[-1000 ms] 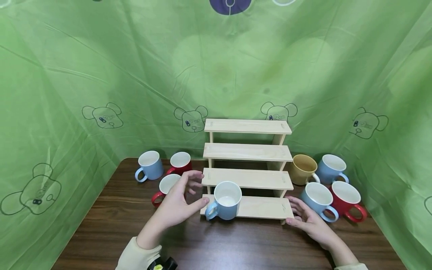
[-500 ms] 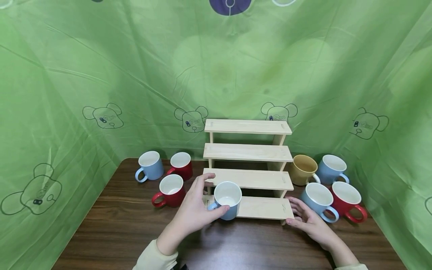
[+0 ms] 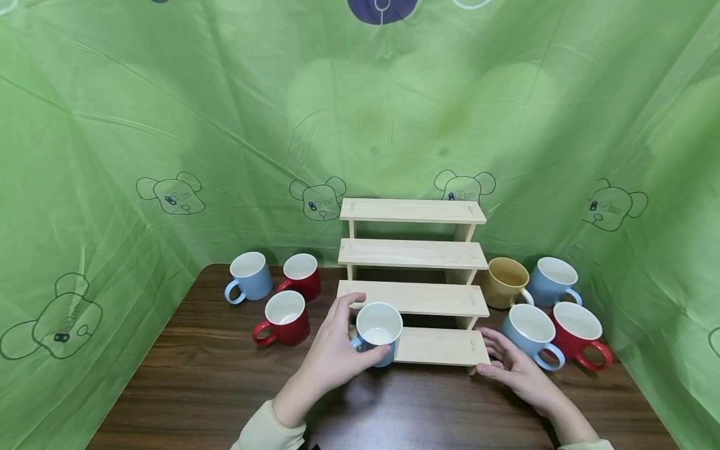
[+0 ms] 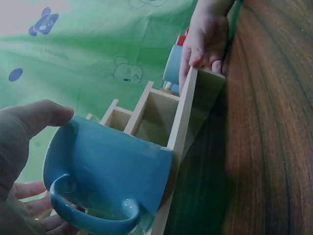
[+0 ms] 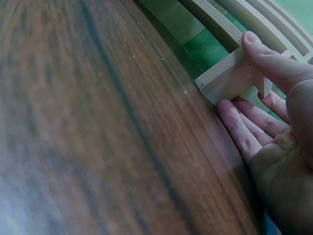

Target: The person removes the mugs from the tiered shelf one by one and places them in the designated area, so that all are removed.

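A light blue mug [image 3: 380,325] with a white inside stands upright on the left end of the lowest step of a four-step pale wooden rack [image 3: 413,297]. My left hand [image 3: 332,353] holds this mug, thumb across its front and fingers reaching behind its left side; in the left wrist view the mug's handle [image 4: 93,220] lies beside the palm. At the right end of the lowest step, my right hand [image 3: 517,372] grips the rack. In the right wrist view its thumb [image 5: 261,54] lies against the board, with other fingers by the end panel [image 5: 230,81].
Left of the rack on the dark wooden table [image 3: 185,387] stand a blue mug [image 3: 251,276] and two red mugs [image 3: 289,322]. To the right are a mustard mug [image 3: 503,284], two blue mugs [image 3: 529,328] and a red mug [image 3: 576,328]. A green curtain [image 3: 388,112] hangs behind.
My left hand has moved right from beside the blue mug and come round it. The right hand stays at the rack's end, and the mug stands in the same place.
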### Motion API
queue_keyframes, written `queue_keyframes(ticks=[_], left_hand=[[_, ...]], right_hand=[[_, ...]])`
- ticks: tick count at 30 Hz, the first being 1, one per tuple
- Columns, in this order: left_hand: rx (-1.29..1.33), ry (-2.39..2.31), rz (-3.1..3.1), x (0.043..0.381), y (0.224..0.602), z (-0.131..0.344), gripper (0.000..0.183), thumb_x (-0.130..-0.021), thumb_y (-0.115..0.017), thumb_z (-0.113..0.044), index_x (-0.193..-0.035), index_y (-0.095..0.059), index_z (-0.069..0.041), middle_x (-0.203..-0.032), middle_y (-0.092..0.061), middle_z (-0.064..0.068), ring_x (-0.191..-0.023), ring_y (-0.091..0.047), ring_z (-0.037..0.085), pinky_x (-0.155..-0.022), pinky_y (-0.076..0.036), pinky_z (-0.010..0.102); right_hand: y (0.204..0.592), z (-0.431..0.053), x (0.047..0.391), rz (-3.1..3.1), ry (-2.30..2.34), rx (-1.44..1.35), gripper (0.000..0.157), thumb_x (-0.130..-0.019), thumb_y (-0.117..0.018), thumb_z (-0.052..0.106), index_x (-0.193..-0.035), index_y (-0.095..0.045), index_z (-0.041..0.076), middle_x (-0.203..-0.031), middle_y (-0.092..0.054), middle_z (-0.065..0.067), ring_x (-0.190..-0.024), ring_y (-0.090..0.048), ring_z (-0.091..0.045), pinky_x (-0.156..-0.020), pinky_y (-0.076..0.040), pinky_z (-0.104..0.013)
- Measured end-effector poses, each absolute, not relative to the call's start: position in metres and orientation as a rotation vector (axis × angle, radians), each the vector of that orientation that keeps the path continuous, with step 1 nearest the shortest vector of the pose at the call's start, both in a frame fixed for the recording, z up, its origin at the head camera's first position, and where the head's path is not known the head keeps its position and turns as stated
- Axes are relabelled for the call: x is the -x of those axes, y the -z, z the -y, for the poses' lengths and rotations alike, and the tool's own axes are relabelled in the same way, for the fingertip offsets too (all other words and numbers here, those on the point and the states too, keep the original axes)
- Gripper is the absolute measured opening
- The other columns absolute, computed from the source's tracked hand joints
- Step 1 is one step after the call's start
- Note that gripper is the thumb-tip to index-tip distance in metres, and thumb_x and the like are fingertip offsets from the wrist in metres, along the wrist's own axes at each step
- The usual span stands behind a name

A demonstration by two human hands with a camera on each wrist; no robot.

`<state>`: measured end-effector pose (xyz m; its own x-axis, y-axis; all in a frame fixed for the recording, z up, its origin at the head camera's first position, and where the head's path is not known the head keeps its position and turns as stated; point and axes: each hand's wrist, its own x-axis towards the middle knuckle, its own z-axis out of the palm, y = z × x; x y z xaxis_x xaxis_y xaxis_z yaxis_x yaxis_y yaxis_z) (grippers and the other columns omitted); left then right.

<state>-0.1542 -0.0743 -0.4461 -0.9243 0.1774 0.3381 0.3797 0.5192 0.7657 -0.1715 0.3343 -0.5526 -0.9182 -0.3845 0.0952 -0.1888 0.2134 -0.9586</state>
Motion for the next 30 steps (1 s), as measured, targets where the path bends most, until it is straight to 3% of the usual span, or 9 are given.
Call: queue_keyframes(ticks=[6, 13, 23, 27, 30], left_hand=[[0.483, 1.380, 2.539, 0.156, 0.448, 0.071, 0.094, -0.075, -0.101, -0.034, -0.151, -0.050, -0.014, -0.147, -0.057, 0.002, -0.113, -0.065, 0.021, -0.091, -0.061, 0.035], [0.464, 1.392, 2.537, 0.156, 0.452, 0.069, 0.092, -0.074, -0.102, -0.031, -0.150, -0.052, -0.013, -0.142, -0.061, 0.002, -0.113, -0.065, 0.021, -0.090, -0.059, 0.034], [0.463, 1.383, 2.563, 0.159, 0.456, 0.068, 0.090, -0.075, -0.101, -0.034, -0.150, -0.055, -0.012, -0.134, -0.066, 0.003, -0.112, -0.066, 0.023, -0.091, -0.058, 0.040], [0.449, 1.420, 2.576, 0.161, 0.460, 0.068, 0.091, -0.075, -0.102, -0.036, -0.149, -0.055, -0.013, -0.131, -0.066, 0.005, -0.114, -0.066, 0.023, -0.094, -0.056, 0.046], [0.441, 1.434, 2.574, 0.162, 0.463, 0.067, 0.090, -0.074, -0.103, -0.037, -0.148, -0.056, -0.015, -0.130, -0.067, 0.004, -0.116, -0.066, 0.023, -0.096, -0.055, 0.048]], right_hand=[[0.552, -0.334, 0.172, -2.320, 1.791, 0.553, 0.070, -0.103, -0.071, -0.003, -0.161, -0.033, -0.009, -0.149, -0.058, -0.025, -0.126, -0.064, -0.001, -0.097, -0.057, -0.022], [0.553, -0.334, 0.171, -2.315, 1.804, 0.577, 0.070, -0.102, -0.070, -0.004, -0.161, -0.033, -0.009, -0.147, -0.062, -0.011, -0.127, -0.064, -0.001, -0.097, -0.057, -0.022], [0.550, -0.332, 0.172, -2.311, 1.777, 0.515, 0.072, -0.103, -0.072, 0.000, -0.162, -0.032, -0.007, -0.152, -0.051, -0.037, -0.127, -0.063, 0.000, -0.097, -0.057, -0.022], [0.551, -0.333, 0.172, -2.314, 1.777, 0.513, 0.071, -0.103, -0.072, -0.001, -0.162, -0.033, -0.007, -0.152, -0.052, -0.036, -0.127, -0.062, 0.001, -0.097, -0.057, -0.022], [0.552, -0.334, 0.172, -2.321, 1.780, 0.526, 0.070, -0.103, -0.071, -0.002, -0.162, -0.034, -0.007, -0.151, -0.057, -0.027, -0.127, -0.062, 0.000, -0.097, -0.057, -0.022]])
